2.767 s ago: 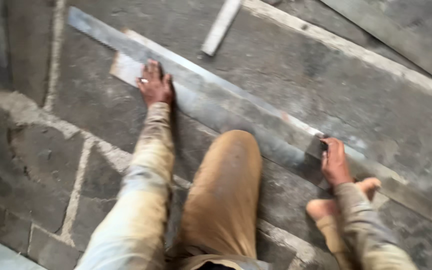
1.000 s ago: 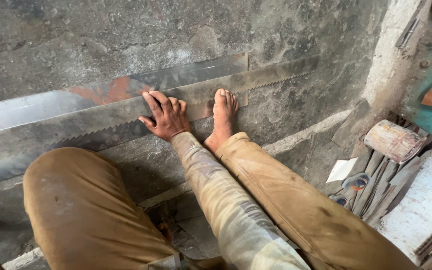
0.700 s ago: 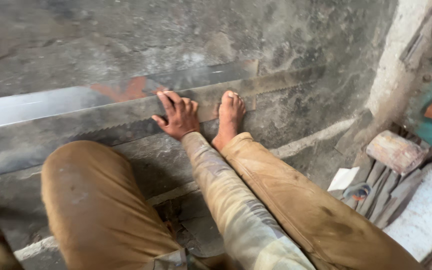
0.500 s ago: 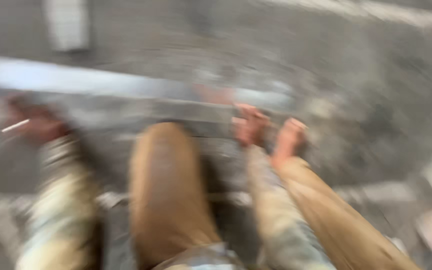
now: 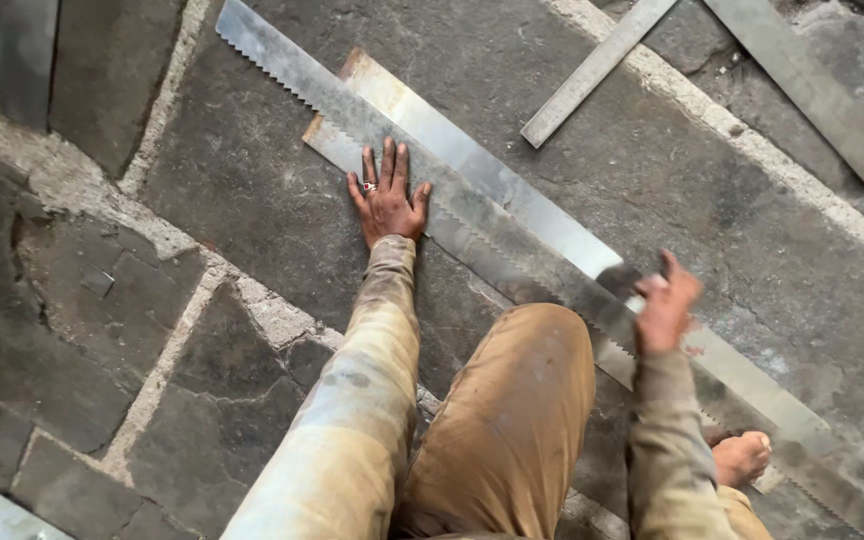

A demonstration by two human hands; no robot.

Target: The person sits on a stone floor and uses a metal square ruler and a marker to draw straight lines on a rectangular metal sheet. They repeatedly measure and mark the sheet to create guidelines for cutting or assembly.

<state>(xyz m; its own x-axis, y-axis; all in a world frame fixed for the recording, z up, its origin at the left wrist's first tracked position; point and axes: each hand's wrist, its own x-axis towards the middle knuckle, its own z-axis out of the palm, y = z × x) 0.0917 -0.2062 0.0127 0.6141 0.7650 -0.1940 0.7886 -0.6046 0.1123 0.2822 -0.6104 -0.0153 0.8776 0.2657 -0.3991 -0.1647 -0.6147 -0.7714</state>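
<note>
Steel toothed strips [image 5: 512, 215] pinned diagonally on the stone floor [image 5: 202, 200].
Left hand [image 5: 388, 203] now spread flat at centre; right hand [image 5: 664, 305] lifted, gripping a small dark tool [image 5: 620, 280].

Bare stone floor [image 5: 242, 200] lies open to the left of the left hand [image 5: 388, 203]. The long toothed metal strips [image 5: 472, 190] cross diagonally ahead of both hands, blocking forward passage at floor level. Bent knee [image 5: 522, 400] and bare foot [image 5: 742, 458] occupy the space between and below the right hand [image 5: 667, 300].

Left hand [image 5: 388, 200] on toothed strips [image 5: 512, 215]; right hand [image 5: 667, 305] above.
</note>
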